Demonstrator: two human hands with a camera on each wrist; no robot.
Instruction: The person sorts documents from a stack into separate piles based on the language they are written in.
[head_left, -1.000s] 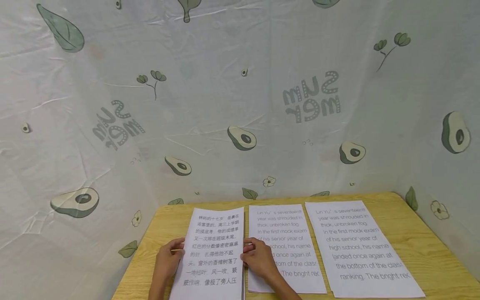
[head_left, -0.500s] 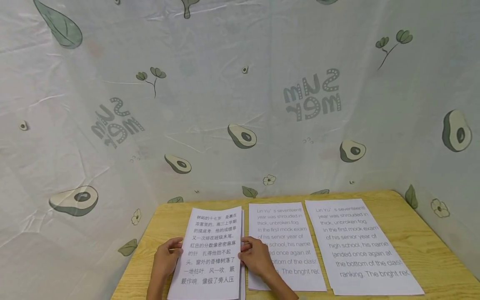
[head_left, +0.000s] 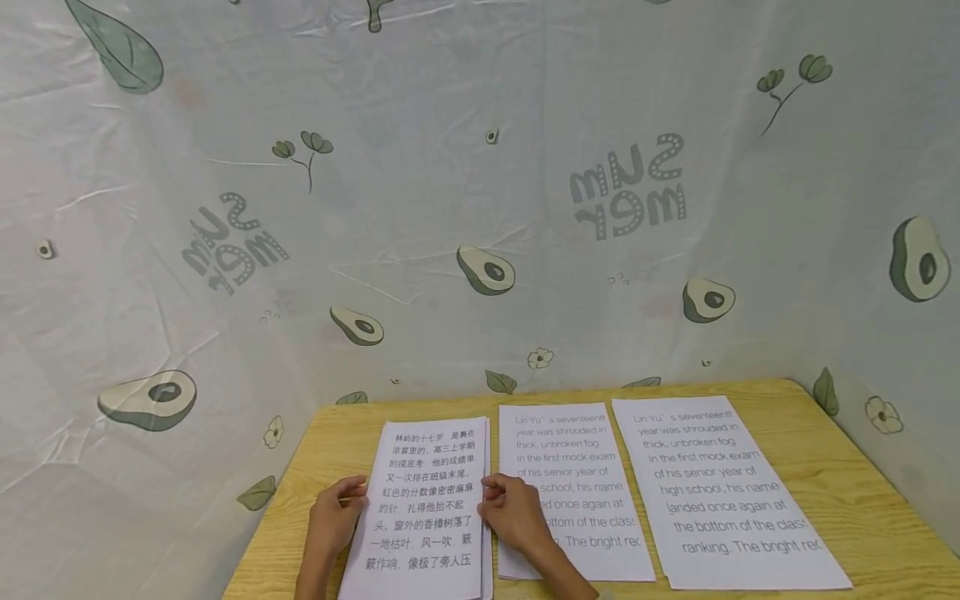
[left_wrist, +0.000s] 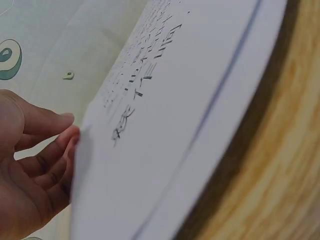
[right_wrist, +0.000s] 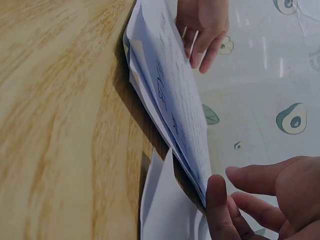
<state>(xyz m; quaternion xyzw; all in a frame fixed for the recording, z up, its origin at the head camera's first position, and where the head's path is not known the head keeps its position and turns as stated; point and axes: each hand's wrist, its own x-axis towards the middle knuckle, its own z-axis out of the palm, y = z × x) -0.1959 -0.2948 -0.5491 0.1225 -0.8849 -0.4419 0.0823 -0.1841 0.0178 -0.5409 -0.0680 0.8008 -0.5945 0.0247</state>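
Observation:
A stack of paper sheets (head_left: pixel 423 517) with Chinese print lies at the left of the table, its lower sheets showing along the right edge. At its left edge rests my left hand (head_left: pixel 335 515), fingers bent loosely; in the left wrist view that hand (left_wrist: pixel 35 165) has its fingertips at the paper's side. My right hand (head_left: pixel 513 515) is at the opposite edge, partly over the neighbouring English sheets. From the right wrist, thumb and index finger of the right hand (right_wrist: pixel 270 200) stand apart, the index at the stack's edge (right_wrist: pixel 192 130), with no paper pinched between them.
Close on the right lies a stack of English-printed sheets (head_left: pixel 577 467). Farther right is another English-printed stack (head_left: pixel 731 492), slightly fanned at its lower left. The wooden table (head_left: pixel 810 442) meets a patterned curtain (head_left: pixel 420 208) behind and at both sides.
The top Chinese-printed sheets have shifted slightly left and then partly back, with more of the lower sheets showing at the right edge. My right hand has moved slightly left with that edge.

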